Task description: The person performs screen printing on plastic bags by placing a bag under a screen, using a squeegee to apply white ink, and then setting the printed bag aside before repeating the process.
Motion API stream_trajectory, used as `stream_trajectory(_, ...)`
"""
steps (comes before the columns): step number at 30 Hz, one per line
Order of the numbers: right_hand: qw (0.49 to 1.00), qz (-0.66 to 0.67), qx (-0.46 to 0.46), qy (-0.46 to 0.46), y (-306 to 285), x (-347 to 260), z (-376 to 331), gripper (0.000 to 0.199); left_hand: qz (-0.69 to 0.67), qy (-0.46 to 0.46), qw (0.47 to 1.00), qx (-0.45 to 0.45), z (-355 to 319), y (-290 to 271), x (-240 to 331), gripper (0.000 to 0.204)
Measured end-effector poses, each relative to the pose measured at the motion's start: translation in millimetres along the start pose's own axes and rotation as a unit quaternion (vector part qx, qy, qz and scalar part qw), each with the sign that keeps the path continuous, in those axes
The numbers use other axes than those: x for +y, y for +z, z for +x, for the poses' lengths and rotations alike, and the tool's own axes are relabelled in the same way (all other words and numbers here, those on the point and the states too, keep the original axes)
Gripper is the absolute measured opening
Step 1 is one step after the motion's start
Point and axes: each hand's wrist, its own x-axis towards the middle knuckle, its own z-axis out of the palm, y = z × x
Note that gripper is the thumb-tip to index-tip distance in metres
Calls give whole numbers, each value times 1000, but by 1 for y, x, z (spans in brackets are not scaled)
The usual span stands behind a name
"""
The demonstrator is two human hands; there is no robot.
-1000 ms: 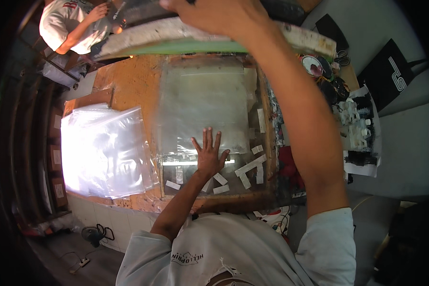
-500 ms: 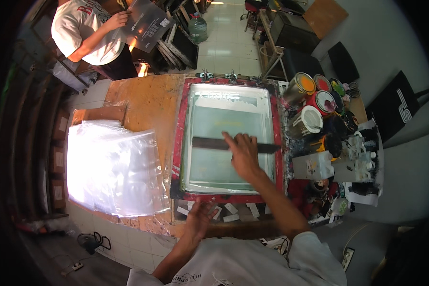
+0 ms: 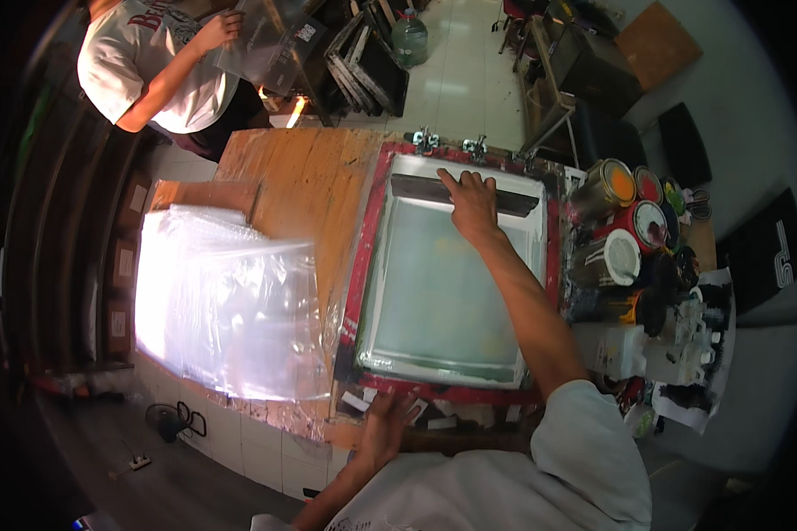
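In front of me lies a silkscreen frame with a red, stained border and a pale mesh. My right hand grips a long dark squeegee from above, its index finger stretched along the bar. The squeegee lies crosswise near the screen's far end. My left hand is at the near edge of the frame, left of its middle, fingers up against the rim and their tips partly hidden. A stack of clear plastic bags lies on the wooden table to the left.
Metal clamps hold the frame's far edge. Close on the right stand several ink cans and plastic bottles. Beyond the table at far left, a person holds a clear bag. White strips lie below the frame.
My right hand has pushed the squeegee from the middle of the screen to its far end. My left hand stays at the near rim. The whole view has shifted somewhat.
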Motion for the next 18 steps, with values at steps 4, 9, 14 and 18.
stream_trajectory(4,998,29,-52,-2,-39,-36,-78,61,26,5,999,-27,-2,-7,0,34)
stream_trajectory(9,999,35,-15,17,-89,-114,-207,63,42,-14,999,3,5,-12,0,34)
stream_trajectory(14,997,56,-27,37,-115,-159,-278,66,50,15,998,20,10,-7,-4,35)
stream_trajectory(18,996,71,-32,42,-100,-153,-278,69,72,27,997,14,24,-12,-8,44)
